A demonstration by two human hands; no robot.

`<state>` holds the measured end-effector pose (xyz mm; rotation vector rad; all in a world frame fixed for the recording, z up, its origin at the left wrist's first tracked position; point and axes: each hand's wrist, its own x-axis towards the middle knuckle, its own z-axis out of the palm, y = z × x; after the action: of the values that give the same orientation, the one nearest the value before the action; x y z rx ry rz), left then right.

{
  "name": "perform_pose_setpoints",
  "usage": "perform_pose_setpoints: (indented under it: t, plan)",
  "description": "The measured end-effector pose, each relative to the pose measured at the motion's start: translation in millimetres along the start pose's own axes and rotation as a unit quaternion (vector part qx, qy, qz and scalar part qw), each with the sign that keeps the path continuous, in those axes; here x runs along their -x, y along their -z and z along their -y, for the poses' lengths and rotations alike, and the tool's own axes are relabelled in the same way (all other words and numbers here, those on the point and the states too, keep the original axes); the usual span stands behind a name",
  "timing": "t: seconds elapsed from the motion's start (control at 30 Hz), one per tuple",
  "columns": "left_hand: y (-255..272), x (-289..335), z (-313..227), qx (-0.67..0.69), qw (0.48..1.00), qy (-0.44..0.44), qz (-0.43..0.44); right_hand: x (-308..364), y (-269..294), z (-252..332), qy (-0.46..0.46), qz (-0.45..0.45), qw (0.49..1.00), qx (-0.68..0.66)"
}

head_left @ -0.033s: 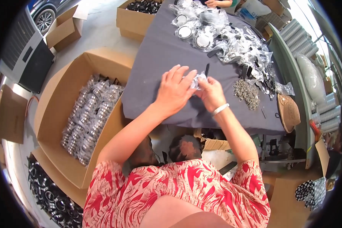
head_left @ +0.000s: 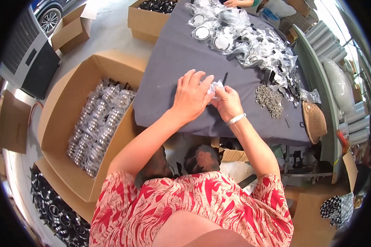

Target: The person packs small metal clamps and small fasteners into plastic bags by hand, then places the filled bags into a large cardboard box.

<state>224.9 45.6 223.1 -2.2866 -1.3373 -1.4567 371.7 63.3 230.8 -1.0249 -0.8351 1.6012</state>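
Observation:
Over the near part of the grey-covered table (head_left: 160, 82), both my hands are closed on a small piece wrapped in clear plastic (head_left: 212, 87). My left hand (head_left: 191, 95) lies across its left side, fingers bent over it. On the other side, my right hand (head_left: 228, 103) pinches the wrapping between thumb and fingers. What lies inside the plastic is mostly hidden by my fingers. A narrow black strip (head_left: 225, 78) sticks up just beyond my right fingers; whether it belongs to the held piece I cannot tell.
A heap of plastic-wrapped round parts (head_left: 222, 41) covers the table's far side. Small metal pieces (head_left: 268, 101) and a straw hat (head_left: 314, 121) lie at right. A deep carton (head_left: 53, 123) at left holds wrapped metal parts (head_left: 99, 127). Another person's hand (head_left: 231, 3) shows at the far edge.
The view has shifted very slightly. My hands keep nearly the same hold on the wrapped piece.

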Motion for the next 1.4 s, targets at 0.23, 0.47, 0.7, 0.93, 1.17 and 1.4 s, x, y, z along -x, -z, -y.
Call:
perform_pose_setpoints:
  t: [0.23,0.47,0.7,0.93,1.17,1.4]
  plan:
    - [-8,8,15,-0.002,0.999,0.018,0.041,-18,11,62,0.007,0.111,0.809,0.577]
    - [-22,7,15,0.038,0.997,0.013,0.063,-123,-10,126,0.325,0.105,0.52,0.783]
    - [-15,6,25,0.039,0.998,0.032,0.039,-75,-42,104,0.314,0.245,0.474,0.786]
    - [5,-4,30,0.174,0.97,0.098,0.14,-28,-4,54,0.387,0.311,0.31,0.811]
    - [-5,-7,21,0.017,1.0,-0.003,-0.005,-28,11,18,0.189,0.303,0.771,0.528]
    - [-13,-8,18,0.013,1.0,-0.007,0.0,-109,-4,110,0.392,0.143,0.479,0.772]
